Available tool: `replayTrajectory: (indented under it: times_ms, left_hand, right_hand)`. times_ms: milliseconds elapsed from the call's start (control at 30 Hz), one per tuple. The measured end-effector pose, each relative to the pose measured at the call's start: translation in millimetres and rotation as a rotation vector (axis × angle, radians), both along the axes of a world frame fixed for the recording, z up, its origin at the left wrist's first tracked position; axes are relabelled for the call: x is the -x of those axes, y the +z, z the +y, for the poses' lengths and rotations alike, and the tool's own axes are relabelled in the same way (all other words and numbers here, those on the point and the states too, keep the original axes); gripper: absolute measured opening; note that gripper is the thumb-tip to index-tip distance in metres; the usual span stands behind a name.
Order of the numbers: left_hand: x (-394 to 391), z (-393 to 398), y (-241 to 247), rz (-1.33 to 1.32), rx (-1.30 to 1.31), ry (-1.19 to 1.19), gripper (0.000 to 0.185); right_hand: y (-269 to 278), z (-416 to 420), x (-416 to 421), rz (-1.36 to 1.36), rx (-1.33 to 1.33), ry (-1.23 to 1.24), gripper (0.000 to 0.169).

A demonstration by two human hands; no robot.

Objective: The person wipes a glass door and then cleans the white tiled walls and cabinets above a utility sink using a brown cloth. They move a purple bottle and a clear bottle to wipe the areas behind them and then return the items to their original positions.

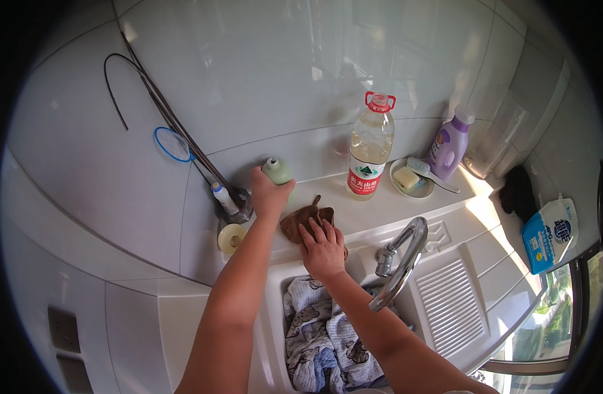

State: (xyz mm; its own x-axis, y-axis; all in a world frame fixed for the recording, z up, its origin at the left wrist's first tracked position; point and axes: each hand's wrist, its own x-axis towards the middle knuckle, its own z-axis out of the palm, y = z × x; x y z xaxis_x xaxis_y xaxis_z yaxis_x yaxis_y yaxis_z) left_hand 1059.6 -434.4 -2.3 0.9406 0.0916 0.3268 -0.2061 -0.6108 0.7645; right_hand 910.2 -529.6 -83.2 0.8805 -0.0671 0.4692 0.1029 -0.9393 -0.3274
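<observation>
My left hand [271, 199] grips a pale green bottle [277, 172] near the wall end of the white ledge. The fingers wrap around its body, and part of it is hidden behind them. A crumpled brown cloth [292, 222] lies at the ledge's front edge, under my right hand [324, 253]. The right fingers press over the cloth and hold it against the surface. Below my forearms, a white sink basin [274, 340] holds bunched grey-and-white fabric [308, 320] with bear prints. A curved chrome faucet [404, 261] rises just right of my right wrist.
On the ledge stand a large plastic bottle [371, 147] of yellowish liquid, a soap dish [399, 189] and a purple detergent bottle [448, 147]. Thin rods and a blue-rimmed net [173, 144] lean at left. A ribbed washboard [451, 305] and a blue-white pouch [550, 236] are at right.
</observation>
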Motion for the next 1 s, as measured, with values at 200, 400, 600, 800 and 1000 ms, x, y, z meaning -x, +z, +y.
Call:
replayTrajectory:
  times_ms: [200,400,600,800,1000]
  left_hand:
    - [6,-66,5,-0.035,-0.030,-0.075,0.073]
    - [6,-93,2,0.038,-0.037,-0.099,0.074]
    - [40,-89,0,-0.101,-0.042,-0.138,0.092]
    - [143,3,-21,-0.310,0.244,-0.143,0.062]
    - [173,70,-51,0.338,1.010,0.156,0.052]
  right_hand:
    - [-3,-1,-3,0.004,0.008,0.003,0.044]
    - [0,2,-12,0.015,0.020,0.153,0.049]
    - [-27,29,-61,-0.035,0.240,-0.007,0.056]
    - [-5,53,-102,0.106,0.164,0.012,0.054]
    - [19,60,-117,0.266,0.081,-0.099,0.046]
